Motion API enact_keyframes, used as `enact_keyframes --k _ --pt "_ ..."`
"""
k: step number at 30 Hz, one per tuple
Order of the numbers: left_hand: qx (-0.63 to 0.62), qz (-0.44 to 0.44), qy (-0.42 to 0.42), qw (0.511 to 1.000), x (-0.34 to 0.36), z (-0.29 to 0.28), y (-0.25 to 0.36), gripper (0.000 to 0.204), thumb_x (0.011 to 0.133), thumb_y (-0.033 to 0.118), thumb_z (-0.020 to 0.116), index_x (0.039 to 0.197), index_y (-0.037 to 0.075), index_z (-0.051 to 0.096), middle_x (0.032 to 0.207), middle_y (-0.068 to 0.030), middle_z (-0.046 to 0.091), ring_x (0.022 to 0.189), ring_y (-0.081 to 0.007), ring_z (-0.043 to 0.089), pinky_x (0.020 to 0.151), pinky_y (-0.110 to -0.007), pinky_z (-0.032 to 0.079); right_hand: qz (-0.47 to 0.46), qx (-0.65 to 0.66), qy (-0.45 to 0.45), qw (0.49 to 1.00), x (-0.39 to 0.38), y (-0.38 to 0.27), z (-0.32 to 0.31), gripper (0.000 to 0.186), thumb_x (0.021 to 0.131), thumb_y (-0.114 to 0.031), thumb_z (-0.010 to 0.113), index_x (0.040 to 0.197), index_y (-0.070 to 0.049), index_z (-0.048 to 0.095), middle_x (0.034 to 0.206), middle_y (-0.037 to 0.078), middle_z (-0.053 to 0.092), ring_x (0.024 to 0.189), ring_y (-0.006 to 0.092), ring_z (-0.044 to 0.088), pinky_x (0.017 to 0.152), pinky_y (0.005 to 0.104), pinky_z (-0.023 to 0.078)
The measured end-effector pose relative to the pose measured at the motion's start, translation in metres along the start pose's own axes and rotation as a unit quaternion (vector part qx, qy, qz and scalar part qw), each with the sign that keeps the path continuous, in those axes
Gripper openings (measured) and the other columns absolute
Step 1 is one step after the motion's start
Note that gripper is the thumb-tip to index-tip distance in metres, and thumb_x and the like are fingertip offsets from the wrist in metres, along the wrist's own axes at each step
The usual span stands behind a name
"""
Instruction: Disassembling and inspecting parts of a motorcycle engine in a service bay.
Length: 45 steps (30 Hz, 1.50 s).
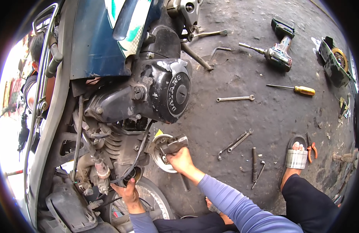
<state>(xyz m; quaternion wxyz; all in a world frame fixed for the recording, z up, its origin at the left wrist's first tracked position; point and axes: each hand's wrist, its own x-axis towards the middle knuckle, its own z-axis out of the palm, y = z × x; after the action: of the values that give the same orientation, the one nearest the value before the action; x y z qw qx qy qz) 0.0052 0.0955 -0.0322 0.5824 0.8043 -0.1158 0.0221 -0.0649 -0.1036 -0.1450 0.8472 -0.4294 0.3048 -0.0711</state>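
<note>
My right hand (181, 161) grips a dark, angular metal part (175, 143) over a round white dish (160, 164), just right of the motorbike engine. My left hand (131, 194) is lower down, its fingers around a dark round fitting (133, 174) at the bottom of the finned cylinder (125, 147), where a black cable runs. The engine's scuffed black side cover (156, 89) sits above, below a blue body panel (98, 39). My fingertips on both hands are partly hidden by these parts.
Wrenches (235, 99), a cordless impact driver (276, 54), a screwdriver (303, 90), pliers (312, 149) and a metal tray (329, 64) lie on the dark floor. A spoked wheel (162, 200) is below. Another person (36, 54) is beyond the frame at left. My sandalled foot (295, 159) rests at right.
</note>
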Motion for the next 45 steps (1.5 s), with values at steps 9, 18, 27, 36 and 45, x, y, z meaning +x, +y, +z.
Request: enact_keyframes --k 9,18,27,36,45 --pt "0.119 0.073 -0.027 0.990 0.002 0.003 -0.007 0.095 0.067 -0.010 0.056 0.142 0.001 -0.002 0.122 -0.0190 0.046 0.107 -0.0286 0.053 0.100 -0.041 0.038 -0.054 -0.064 -0.043 0.996 0.001 0.032 0.002 0.020 0.069 -0.012 0.062 0.080 0.004 0.065 0.078 0.022 0.065 0.076 0.0278 0.066 0.071 0.0362 0.051" --pt "-0.024 -0.011 0.001 1.000 0.001 -0.004 -0.002 0.095 0.071 -0.014 0.054 0.142 0.003 -0.008 0.121 -0.0177 0.048 0.105 -0.0263 0.054 0.101 -0.040 0.036 -0.058 -0.048 -0.026 0.997 0.001 0.019 0.016 0.020 0.070 -0.009 0.060 0.083 0.005 0.065 0.075 0.018 0.066 0.072 0.0219 0.065 0.067 0.0348 0.050" --pt "-0.003 0.005 0.014 1.000 -0.005 0.014 0.011 0.093 0.069 -0.011 0.055 0.142 0.003 -0.001 0.120 -0.0183 0.048 0.107 -0.0279 0.054 0.099 -0.042 0.038 -0.039 -0.020 -0.004 0.999 0.002 0.002 0.008 0.019 0.068 -0.004 0.060 0.085 0.005 0.064 0.070 0.011 0.065 0.060 0.0173 0.060 0.059 0.0325 0.049" --pt "-0.007 0.005 0.011 1.000 -0.004 0.020 0.018 0.093 0.068 -0.011 0.055 0.141 0.000 -0.003 0.119 -0.0186 0.048 0.106 -0.0280 0.054 0.101 -0.042 0.036 -0.009 0.055 0.037 0.998 0.001 0.007 0.014 0.023 0.069 -0.007 0.060 0.089 0.004 0.065 0.078 0.014 0.067 0.072 0.0242 0.065 0.071 0.0345 0.050" --pt "0.012 0.005 0.003 1.000 -0.001 0.023 0.020 0.095 0.069 -0.009 0.057 0.143 0.004 -0.001 0.124 -0.0180 0.045 0.105 -0.0271 0.055 0.100 -0.040 0.037 -0.089 -0.015 0.033 0.995 0.005 0.012 0.012 0.023 0.070 -0.008 0.060 0.091 0.000 0.065 0.076 0.017 0.066 0.072 0.0217 0.065 0.066 0.0345 0.049"
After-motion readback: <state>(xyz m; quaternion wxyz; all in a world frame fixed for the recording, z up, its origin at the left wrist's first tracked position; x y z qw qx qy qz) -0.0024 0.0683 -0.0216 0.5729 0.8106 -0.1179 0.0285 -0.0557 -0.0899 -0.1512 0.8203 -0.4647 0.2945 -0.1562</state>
